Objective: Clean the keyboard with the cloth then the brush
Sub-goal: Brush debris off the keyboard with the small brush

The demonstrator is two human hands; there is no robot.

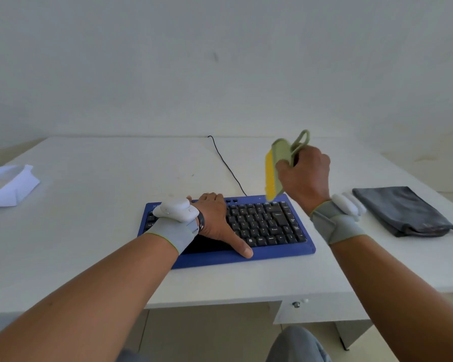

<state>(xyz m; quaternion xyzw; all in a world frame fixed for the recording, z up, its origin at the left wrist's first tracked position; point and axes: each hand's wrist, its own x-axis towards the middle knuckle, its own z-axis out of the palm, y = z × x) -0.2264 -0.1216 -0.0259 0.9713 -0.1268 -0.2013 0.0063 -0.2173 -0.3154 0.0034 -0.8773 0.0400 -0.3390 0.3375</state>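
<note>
Your right hand [302,173] has its fingers curled round the pale-green plastic brush with yellow bristles [275,171], held in the air above the keyboard's 1 o'clock corner, bristles facing left, not touching the keys. Your left hand [215,218] lies flat on the blue-framed black-key keyboard [270,226], fingers straight, thumb out toward 5 o'clock, pinning it at desk centre. The crumpled white cloth [9,185] sits well apart at 10 o'clock, so the cloth pass looks done. The brush looks light and rigid, with soft bristles; grip the handle back, as now. The keyboard looks light and may slide; keep pressing on the frame. Dark grey pouch [400,210] at 3 o'clock.
</note>
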